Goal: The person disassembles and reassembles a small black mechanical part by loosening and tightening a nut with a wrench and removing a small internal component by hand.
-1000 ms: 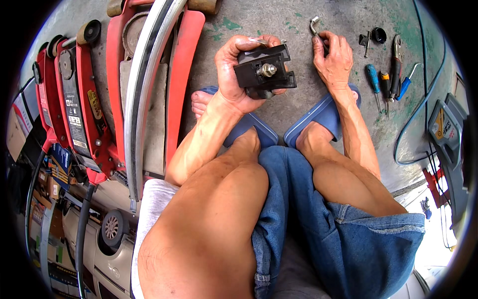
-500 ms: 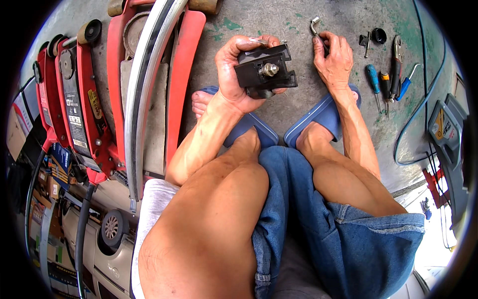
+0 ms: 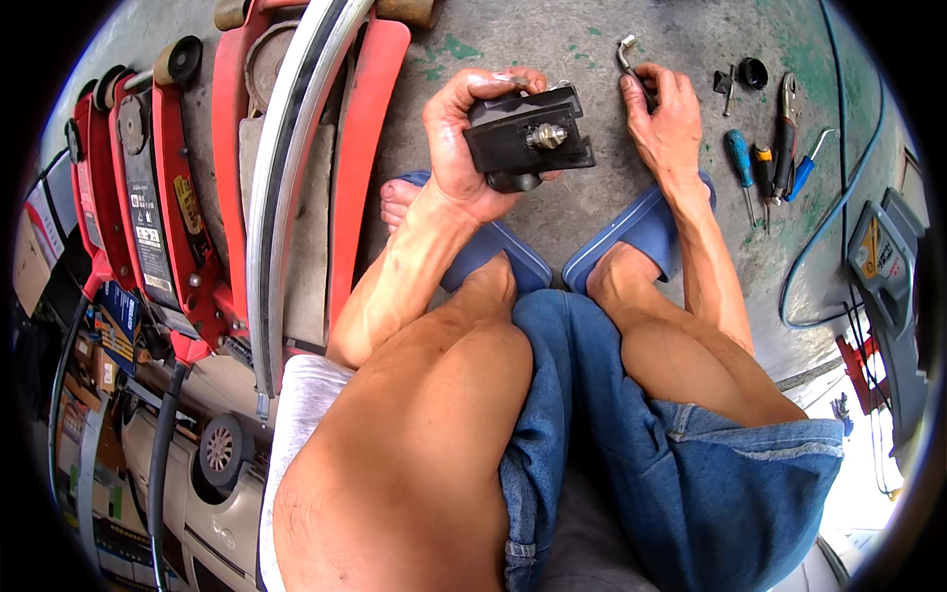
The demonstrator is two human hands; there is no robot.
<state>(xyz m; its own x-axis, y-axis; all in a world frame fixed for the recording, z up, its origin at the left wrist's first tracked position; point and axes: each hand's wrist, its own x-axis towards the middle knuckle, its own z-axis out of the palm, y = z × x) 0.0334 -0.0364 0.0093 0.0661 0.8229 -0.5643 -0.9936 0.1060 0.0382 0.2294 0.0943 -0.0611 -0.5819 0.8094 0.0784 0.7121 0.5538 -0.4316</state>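
Observation:
My left hand (image 3: 457, 148) grips a boxy black metal mount (image 3: 508, 146) above the floor, fingers wrapped behind it. A silver bolt with a nut (image 3: 547, 136) sticks out of the face turned towards me. To the right, my right hand (image 3: 669, 128) is closed around the dark shaft of an L-shaped wrench (image 3: 625, 54), close to the floor. Its bent silver end points away from me, and the rest is hidden under my fingers. The two hands are apart, and the wrench does not touch the mount.
Right of my right hand lie a blue screwdriver (image 3: 739, 158), locking pliers (image 3: 786, 128), a blue-handled hook tool (image 3: 809, 166) and a black ring (image 3: 753, 73). A hose (image 3: 848, 217) curves beyond them. Red floor jacks (image 3: 367, 148) stand at left. My feet wear blue slippers (image 3: 631, 232).
The mount has turned slightly in my left hand, so its bolt now sits a little further right. My right hand has barely shifted with the wrench.

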